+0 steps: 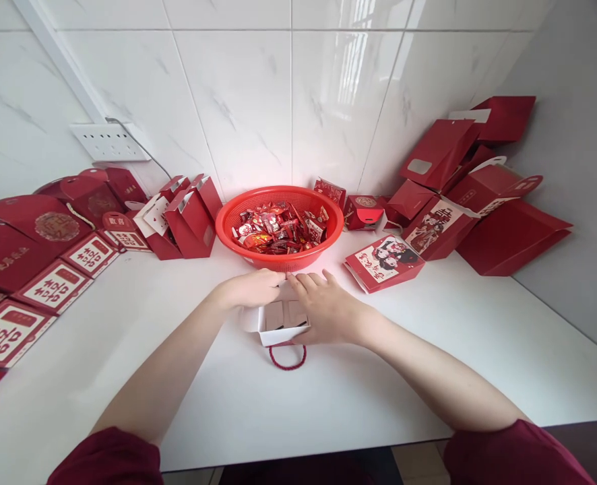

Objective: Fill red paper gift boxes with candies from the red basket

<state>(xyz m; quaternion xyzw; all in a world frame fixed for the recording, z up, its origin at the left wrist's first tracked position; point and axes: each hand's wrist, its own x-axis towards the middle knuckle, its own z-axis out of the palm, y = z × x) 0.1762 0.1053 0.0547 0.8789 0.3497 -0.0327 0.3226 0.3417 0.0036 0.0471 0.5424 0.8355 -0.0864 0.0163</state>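
Maroon sleeves (110, 458) flank an open white box (284, 335) resting on the tabletop (217, 404) before the red basket (283, 261), the left hand (255, 287) pinching the box's far edge, the right hand (326, 306) grasping its right side, apparently to steady it.

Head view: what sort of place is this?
Probably an indoor work corner stocked with gift packaging: a white tabletop against a tiled wall, a red basket of small wrapped packets, and red boxes along both sides.
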